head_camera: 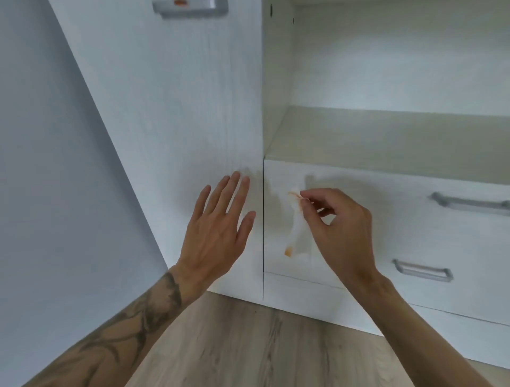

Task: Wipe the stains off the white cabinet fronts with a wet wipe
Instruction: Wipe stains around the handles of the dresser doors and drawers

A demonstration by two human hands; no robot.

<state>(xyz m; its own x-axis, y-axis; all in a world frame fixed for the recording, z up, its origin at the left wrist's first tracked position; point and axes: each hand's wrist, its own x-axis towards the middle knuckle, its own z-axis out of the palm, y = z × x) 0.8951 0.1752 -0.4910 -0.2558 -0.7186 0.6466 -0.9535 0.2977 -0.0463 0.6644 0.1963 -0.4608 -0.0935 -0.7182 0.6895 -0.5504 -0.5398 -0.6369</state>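
Note:
My right hand [339,229] pinches the top corner of a white wet wipe [296,229] between thumb and forefinger. The wipe hangs down in front of the upper drawer front [386,221] and carries orange-brown smears at its top and bottom ends. My left hand [218,232] is spread with straight fingers in front of the tall white cabinet door [179,124], holding nothing; whether it touches the door is unclear. An orange stain [180,2] marks the grey handle [190,8] at the door's top edge.
Two grey bar handles [469,203] [422,270] sit on the drawer fronts at right. Above the drawers is an open shelf niche [400,132]. A pale wall [41,165] stands to the left. Wood-look flooring [262,345] runs below the cabinet.

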